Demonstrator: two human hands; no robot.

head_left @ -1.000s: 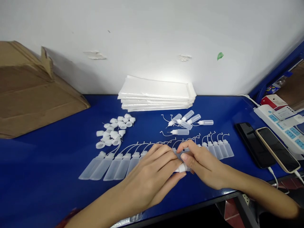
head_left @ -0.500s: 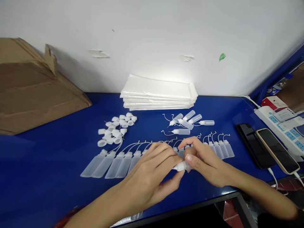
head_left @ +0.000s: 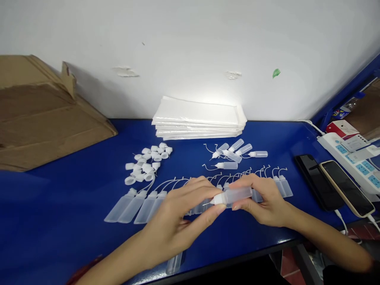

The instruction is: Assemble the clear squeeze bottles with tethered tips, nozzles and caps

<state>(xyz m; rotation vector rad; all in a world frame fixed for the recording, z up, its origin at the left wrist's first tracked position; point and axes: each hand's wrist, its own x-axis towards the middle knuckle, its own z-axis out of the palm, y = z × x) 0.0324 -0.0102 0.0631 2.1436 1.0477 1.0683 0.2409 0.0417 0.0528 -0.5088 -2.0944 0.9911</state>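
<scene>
My right hand (head_left: 263, 202) grips a small translucent needle-tip bottle (head_left: 236, 195), held level just above the blue table (head_left: 74, 206). My left hand (head_left: 182, 215) pinches the white cap end of that bottle (head_left: 217, 200) between thumb and fingers. Behind the hands lies a row of flat translucent bottles (head_left: 139, 204) with curved tips. A small group of finished needle-tip bottles (head_left: 234, 152) lies farther back. A heap of loose white caps (head_left: 147, 162) sits to the left of it.
A stack of white plastic bags (head_left: 200, 118) rests against the wall. Flattened cardboard (head_left: 44, 114) lies at the left. Two phones (head_left: 332, 180) and a power strip (head_left: 353, 156) occupy the right side. One bottle (head_left: 174, 263) lies at the table's front edge.
Both hands have lifted the bottle slightly and turned it level; more of its body now shows from the right hand. The left fingers stay pinched on the cap end.
</scene>
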